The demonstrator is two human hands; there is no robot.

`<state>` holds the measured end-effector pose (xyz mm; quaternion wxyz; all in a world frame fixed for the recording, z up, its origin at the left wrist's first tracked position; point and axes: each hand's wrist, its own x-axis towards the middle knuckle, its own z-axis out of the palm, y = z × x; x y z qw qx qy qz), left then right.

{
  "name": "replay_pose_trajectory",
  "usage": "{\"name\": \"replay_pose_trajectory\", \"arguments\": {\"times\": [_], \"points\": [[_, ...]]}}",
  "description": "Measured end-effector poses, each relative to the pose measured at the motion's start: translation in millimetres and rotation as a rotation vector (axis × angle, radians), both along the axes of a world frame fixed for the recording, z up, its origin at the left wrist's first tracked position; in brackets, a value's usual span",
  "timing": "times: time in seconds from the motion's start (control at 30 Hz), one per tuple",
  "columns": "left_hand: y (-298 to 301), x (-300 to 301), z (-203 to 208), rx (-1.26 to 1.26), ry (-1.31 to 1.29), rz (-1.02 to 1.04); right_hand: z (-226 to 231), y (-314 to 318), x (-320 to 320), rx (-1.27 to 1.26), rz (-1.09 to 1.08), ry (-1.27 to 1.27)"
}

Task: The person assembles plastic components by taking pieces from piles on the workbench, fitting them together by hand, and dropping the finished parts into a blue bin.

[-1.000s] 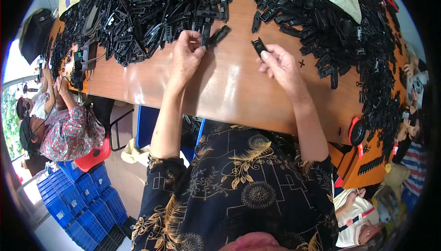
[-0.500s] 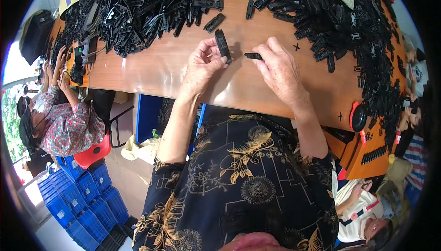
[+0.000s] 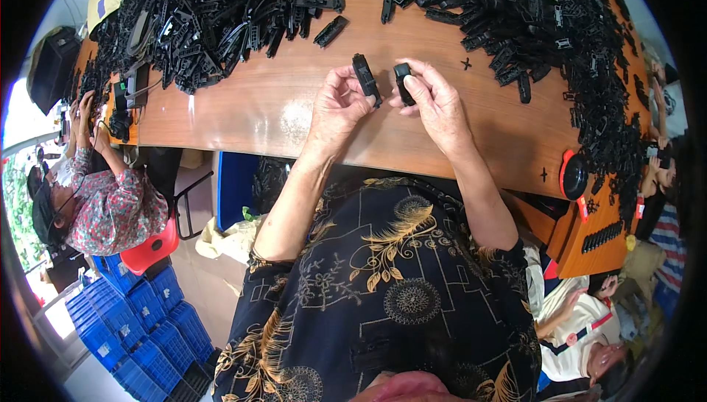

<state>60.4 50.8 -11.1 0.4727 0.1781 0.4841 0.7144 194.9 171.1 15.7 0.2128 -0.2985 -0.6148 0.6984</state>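
Between the thumb and fingers of my left hand is a long black plastic part, held tilted above the wooden table. A shorter black plastic piece is pinched in my right hand, its broad side showing. The two pieces are close together but apart. Just beyond my left hand, one loose black plastic part lies on the table. Fingertips partly cover both held pieces, so their fine shape cannot be made out.
Big heaps of black plastic parts cover the table's far left, with another heap at the far right. A round black-and-red dish sits at the right edge. Blue crates are stacked on the floor at left. Co-workers sit on both sides.
My right hand has moved left toward my left hand and turned its piece from edge-on to upright. My left hand has shifted slightly right and down with its part.
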Motion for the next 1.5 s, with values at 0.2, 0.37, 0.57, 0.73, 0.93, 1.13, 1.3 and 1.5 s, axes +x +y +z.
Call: {"name": "replay_pose_trajectory", "arguments": {"times": [0.2,0.37,0.57,0.73,0.93,1.13,1.3,1.5], "points": [[1,7,2,0.032,0.072,0.066,7,-12,-5,-0.074,0.16,0.096],[0,8,11,-0.045,0.294,0.051,3,-16,-9,-0.176,0.115,0.052],[-1,14,11,0.023,0.136,0.014,-8,-18,-10,-0.173,0.051,0.065],[7,12,10,-0.026,0.054,0.044,-9,-24,-7,-0.129,0.054,0.006],[7,1,23,0.011,-0.008,-0.054,-10,-3,-4,0.142,0.197,-0.003],[14,-6,27,0.029,0.014,-0.012,-2,-5,-14,0.068,0.151,-0.066],[17,-19,22,0.005,-0.026,0.007,-5,-5,-32,0.262,0.071,-0.126],[23,-28,13,-0.005,-0.086,0.032,-14,6,-42,0.306,0.102,-0.14]]}}
